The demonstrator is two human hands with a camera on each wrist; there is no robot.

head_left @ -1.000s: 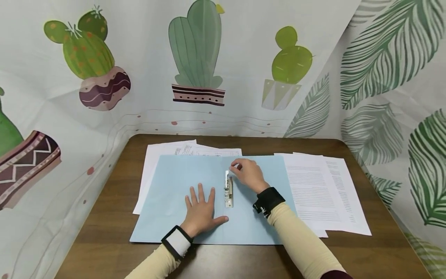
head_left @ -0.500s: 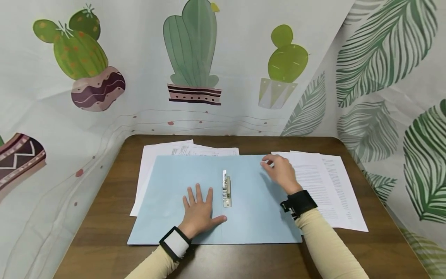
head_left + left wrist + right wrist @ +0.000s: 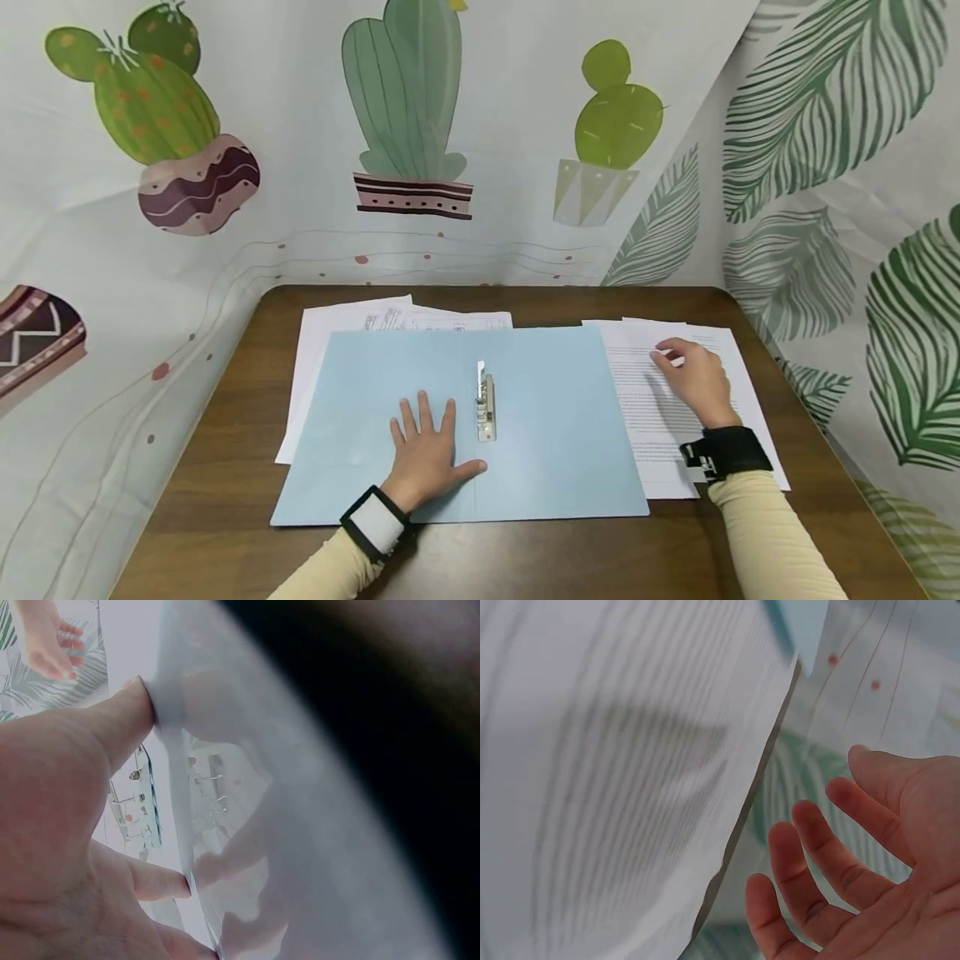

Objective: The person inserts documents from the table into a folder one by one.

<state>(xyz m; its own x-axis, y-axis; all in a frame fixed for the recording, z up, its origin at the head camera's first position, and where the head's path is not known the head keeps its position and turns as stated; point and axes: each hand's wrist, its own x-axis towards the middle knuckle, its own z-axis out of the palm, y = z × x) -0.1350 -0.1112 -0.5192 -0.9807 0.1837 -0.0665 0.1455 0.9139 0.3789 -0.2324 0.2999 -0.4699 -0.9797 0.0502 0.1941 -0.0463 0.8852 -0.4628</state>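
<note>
A light blue folder (image 3: 555, 417) lies spread flat on the table, with a metal lever clip (image 3: 486, 404) fixed near its middle. My left hand (image 3: 427, 458) rests on the folder's left half, fingers spread; in the left wrist view the fingertips (image 3: 176, 885) press on the glossy cover beside the clip (image 3: 135, 799). My right hand (image 3: 693, 375) hovers over the printed sheets (image 3: 645, 433) at the right, fingers loosely bent and holding nothing. The right wrist view shows that hand (image 3: 840, 877) apart from the printed page (image 3: 630, 787).
More papers (image 3: 300, 400) stick out from under the folder's left and back edges. The brown wooden table (image 3: 510, 558) ends at the back against a white curtain (image 3: 300, 167) printed with cacti and leaves.
My right hand has moved from beside the clip, across the folder's right half, to above the printed sheets. The left hand has stayed on the folder. The head view has shifted slightly.
</note>
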